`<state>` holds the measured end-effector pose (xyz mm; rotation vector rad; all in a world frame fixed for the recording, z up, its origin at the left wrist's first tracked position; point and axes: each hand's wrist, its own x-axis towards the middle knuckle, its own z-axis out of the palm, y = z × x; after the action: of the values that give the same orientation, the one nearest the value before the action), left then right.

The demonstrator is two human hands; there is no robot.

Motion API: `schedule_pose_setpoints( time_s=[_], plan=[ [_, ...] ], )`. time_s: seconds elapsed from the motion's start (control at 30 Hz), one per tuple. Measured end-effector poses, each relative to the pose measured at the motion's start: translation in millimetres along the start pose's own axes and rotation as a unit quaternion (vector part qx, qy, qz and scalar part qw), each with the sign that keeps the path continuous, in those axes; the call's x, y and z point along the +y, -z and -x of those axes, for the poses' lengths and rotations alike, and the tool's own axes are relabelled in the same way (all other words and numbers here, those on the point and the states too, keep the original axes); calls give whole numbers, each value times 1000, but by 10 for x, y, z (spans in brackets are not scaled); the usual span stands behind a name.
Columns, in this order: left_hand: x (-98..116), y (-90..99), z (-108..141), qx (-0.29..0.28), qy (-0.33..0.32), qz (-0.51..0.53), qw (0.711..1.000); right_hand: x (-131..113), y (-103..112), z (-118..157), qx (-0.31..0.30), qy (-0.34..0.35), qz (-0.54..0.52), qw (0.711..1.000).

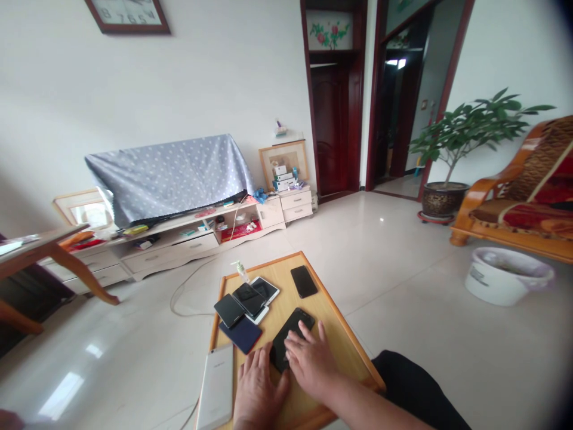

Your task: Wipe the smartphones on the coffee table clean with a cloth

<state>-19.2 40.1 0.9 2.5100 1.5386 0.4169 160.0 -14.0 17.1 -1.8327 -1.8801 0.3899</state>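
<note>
A black smartphone point(299, 319) lies face up on a small wooden table point(331, 334). At its lower left corner, my left hand point(259, 385) holds the edge between thumb and fingers. My right hand point(313, 361) rests over the screen with its fingers spread; whether anything small lies under them I cannot make out. Left of the phone, a dark blue tablet or case point(242, 334), a black device point(229, 310), another dark phone point(249, 298) and a white tablet point(265, 289) overlap in a pile. A silver-white tablet point(215, 385) lies along the left edge, and another black phone point(304, 281) farther back.
A clear pump bottle point(242, 272) stands at the table's far left. Beyond are a low white cabinet point(179, 260) and a cloth-covered object point(174, 176). To the right are a white bin point(501, 283), a potted plant point(445, 200) and a wooden sofa point(487, 185).
</note>
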Motion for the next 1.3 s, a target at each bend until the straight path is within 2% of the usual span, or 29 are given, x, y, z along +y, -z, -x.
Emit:
schedule_pose_setpoints(
  time_s=[0.13,0.23,0.43,0.5,0.7,0.77,1.0,1.07,1.2,1.3],
  plan=[
    [31,28,19,5,-6,-3,1000,271,142,-206,30,-90,46,994],
    [37,35,22,11,-6,-2,1000,298,153,-250,41,-109,57,992],
    [31,40,5,12,-7,11,1000,-39,-34,-15,-7,21,13,1000],
    [30,41,6,14,-6,11,1000,-43,-34,-11,-12,26,10,1000],
    [2,15,14,8,-7,10,1000,248,108,-289,22,-105,65,992],
    [-7,10,12,11,-5,12,1000,239,90,-327,27,-114,72,990],
    [17,67,-1,1,-4,26,1000,-87,-131,-166,-26,44,16,999],
    [24,79,2,-1,-3,20,1000,-42,-109,-202,-22,23,24,999],
    [23,75,11,2,-3,7,1000,195,4,-409,15,-84,60,995],
    [18,72,13,7,-1,8,1000,252,30,-518,18,-97,65,993]
  ],
)
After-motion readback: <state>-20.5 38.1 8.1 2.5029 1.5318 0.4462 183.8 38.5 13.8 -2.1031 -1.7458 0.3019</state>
